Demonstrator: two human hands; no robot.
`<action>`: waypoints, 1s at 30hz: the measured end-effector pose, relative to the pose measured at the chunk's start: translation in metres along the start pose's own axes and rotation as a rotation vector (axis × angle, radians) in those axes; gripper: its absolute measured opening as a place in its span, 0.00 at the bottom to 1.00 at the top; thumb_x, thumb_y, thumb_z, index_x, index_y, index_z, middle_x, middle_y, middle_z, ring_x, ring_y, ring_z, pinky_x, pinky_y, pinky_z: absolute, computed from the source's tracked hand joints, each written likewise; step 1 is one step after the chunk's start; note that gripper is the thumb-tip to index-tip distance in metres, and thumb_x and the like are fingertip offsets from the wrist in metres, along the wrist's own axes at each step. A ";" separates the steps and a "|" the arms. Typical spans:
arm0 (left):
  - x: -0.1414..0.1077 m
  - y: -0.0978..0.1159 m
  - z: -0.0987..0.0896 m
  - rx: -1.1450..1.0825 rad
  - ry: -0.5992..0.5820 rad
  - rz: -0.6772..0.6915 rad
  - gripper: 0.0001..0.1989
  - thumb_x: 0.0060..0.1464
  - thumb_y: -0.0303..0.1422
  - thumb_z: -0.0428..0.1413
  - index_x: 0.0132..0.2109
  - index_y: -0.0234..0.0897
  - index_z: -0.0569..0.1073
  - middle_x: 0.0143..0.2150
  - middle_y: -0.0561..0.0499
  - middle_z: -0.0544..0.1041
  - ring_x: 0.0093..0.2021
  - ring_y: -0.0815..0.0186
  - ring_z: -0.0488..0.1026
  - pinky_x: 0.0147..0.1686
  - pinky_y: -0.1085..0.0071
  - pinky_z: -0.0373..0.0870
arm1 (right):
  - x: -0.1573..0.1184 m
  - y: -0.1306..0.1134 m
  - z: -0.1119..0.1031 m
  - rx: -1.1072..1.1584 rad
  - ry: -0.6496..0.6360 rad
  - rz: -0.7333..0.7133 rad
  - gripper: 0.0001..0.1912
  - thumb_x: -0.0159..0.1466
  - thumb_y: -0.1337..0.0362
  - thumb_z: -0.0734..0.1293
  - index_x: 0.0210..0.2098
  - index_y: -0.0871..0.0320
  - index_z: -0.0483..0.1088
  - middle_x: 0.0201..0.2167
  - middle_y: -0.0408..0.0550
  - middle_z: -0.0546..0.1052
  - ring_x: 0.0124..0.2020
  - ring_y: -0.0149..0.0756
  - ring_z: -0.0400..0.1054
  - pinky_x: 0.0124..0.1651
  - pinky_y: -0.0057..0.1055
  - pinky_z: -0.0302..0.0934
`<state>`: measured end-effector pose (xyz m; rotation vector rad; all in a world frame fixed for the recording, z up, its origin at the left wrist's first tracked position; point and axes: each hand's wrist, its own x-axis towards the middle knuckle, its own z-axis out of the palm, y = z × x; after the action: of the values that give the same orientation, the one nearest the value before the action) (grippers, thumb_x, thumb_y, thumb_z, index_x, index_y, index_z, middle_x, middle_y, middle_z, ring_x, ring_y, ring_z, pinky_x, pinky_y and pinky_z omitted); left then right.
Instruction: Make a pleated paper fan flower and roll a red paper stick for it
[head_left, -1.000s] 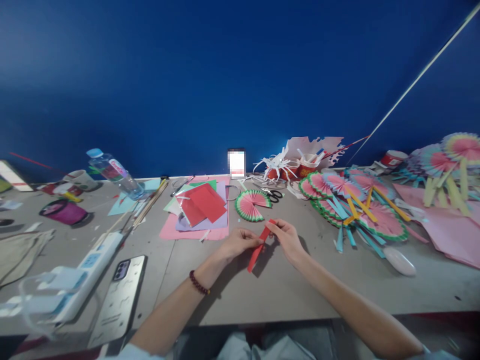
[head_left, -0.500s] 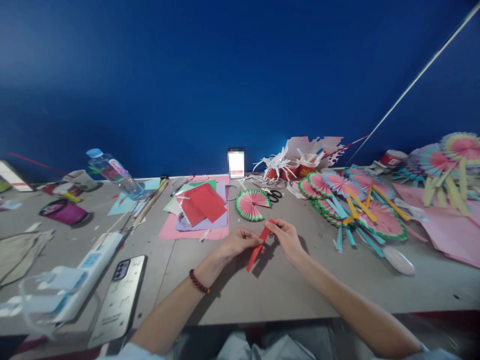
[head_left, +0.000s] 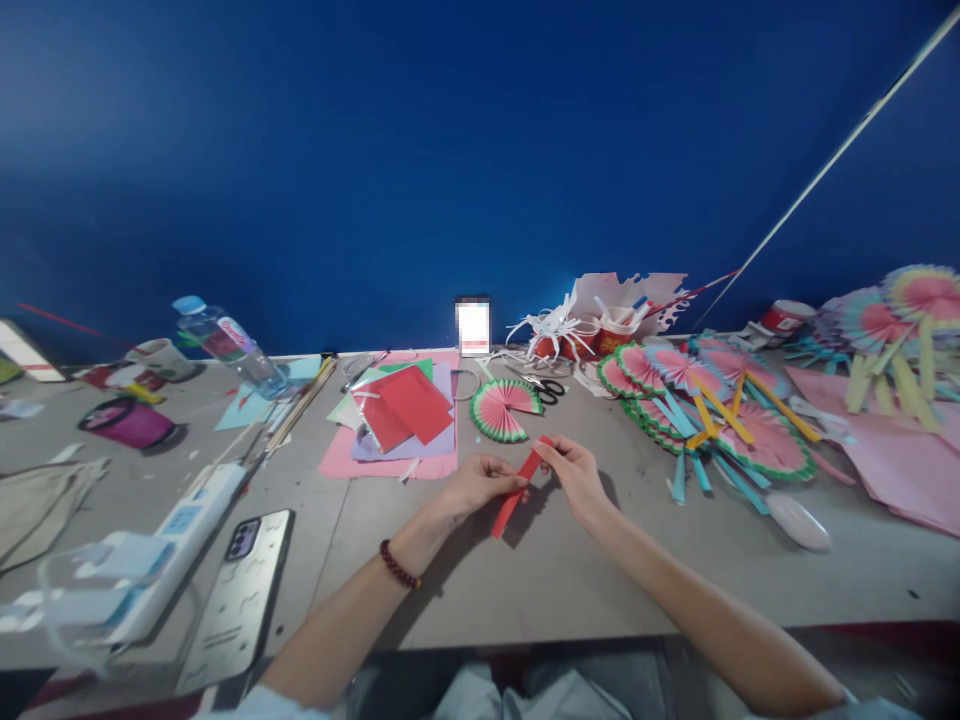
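A narrow red paper strip (head_left: pixel 508 511) slants above the grey table, its lower end pointing toward me. My left hand (head_left: pixel 477 485) pinches it near the middle, fingers closed. At its upper end, my right hand (head_left: pixel 574 472) grips it between thumb and fingers. Just beyond the hands lies a pleated watermelon-coloured paper fan (head_left: pixel 501 412) with a gap on its right side. Black-handled scissors (head_left: pixel 551 391) rest beside that fan. Red paper sheets (head_left: pixel 426 402) lie on purple and pink sheets to the left.
On the left are a bottle (head_left: pixel 229 345), a phone (head_left: pixel 238 600), a power strip (head_left: pixel 180 550) and a purple mesh cup (head_left: pixel 127 423). Several finished fans (head_left: pixel 765 440) and a white oval object (head_left: pixel 799 521) lie right. A lit screen (head_left: pixel 473 328) leans against the blue wall.
The lower end of the red strip has shifted very slightly upward. Both hands remain almost where they were, still holding it.
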<state>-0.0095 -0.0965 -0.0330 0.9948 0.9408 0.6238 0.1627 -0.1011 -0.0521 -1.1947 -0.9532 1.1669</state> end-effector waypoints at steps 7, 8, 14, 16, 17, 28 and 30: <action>-0.003 0.003 0.002 0.086 0.033 -0.008 0.24 0.36 0.50 0.69 0.25 0.29 0.79 0.26 0.42 0.80 0.26 0.64 0.75 0.31 0.70 0.70 | 0.005 -0.001 -0.004 0.059 0.090 0.025 0.19 0.46 0.49 0.77 0.21 0.58 0.72 0.17 0.39 0.67 0.21 0.28 0.57 0.27 0.28 0.52; -0.004 0.003 0.003 0.085 0.028 -0.004 0.24 0.36 0.50 0.69 0.26 0.29 0.79 0.26 0.42 0.80 0.26 0.64 0.75 0.31 0.70 0.69 | 0.006 -0.001 -0.004 0.059 0.090 0.023 0.19 0.46 0.49 0.77 0.21 0.58 0.72 0.18 0.39 0.67 0.22 0.28 0.57 0.27 0.28 0.52; -0.003 0.002 0.004 0.058 0.023 0.014 0.24 0.35 0.49 0.70 0.26 0.29 0.77 0.25 0.42 0.80 0.25 0.65 0.75 0.30 0.70 0.69 | 0.004 -0.002 -0.003 0.059 0.084 0.011 0.19 0.47 0.50 0.77 0.20 0.58 0.72 0.18 0.39 0.67 0.22 0.28 0.57 0.27 0.27 0.53; -0.003 0.002 0.004 0.049 0.035 0.011 0.24 0.33 0.49 0.70 0.25 0.30 0.76 0.25 0.43 0.79 0.25 0.65 0.74 0.29 0.70 0.69 | 0.004 -0.002 -0.002 0.053 0.085 0.011 0.19 0.47 0.49 0.77 0.19 0.58 0.71 0.17 0.39 0.67 0.21 0.28 0.57 0.27 0.28 0.52; -0.003 0.002 0.004 0.049 0.038 0.009 0.24 0.33 0.49 0.70 0.25 0.30 0.76 0.24 0.44 0.79 0.24 0.66 0.74 0.28 0.71 0.69 | 0.004 -0.002 -0.002 0.050 0.085 0.012 0.19 0.47 0.49 0.77 0.19 0.58 0.71 0.17 0.39 0.67 0.21 0.28 0.57 0.27 0.28 0.52; -0.001 -0.001 0.003 0.040 0.038 0.007 0.24 0.32 0.47 0.71 0.28 0.28 0.78 0.26 0.41 0.80 0.25 0.65 0.74 0.28 0.71 0.68 | 0.005 -0.003 -0.003 0.036 0.108 0.005 0.20 0.46 0.48 0.76 0.20 0.58 0.72 0.17 0.39 0.67 0.21 0.28 0.57 0.26 0.28 0.52; 0.000 -0.001 0.003 0.020 0.023 -0.010 0.25 0.30 0.46 0.72 0.29 0.28 0.79 0.27 0.41 0.80 0.27 0.64 0.75 0.29 0.71 0.69 | 0.006 -0.006 -0.003 0.039 0.127 0.005 0.20 0.46 0.48 0.76 0.20 0.57 0.71 0.17 0.39 0.66 0.21 0.28 0.57 0.26 0.28 0.52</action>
<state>-0.0070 -0.0980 -0.0337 1.0022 0.9738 0.6200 0.1672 -0.0959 -0.0473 -1.2253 -0.8288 1.0958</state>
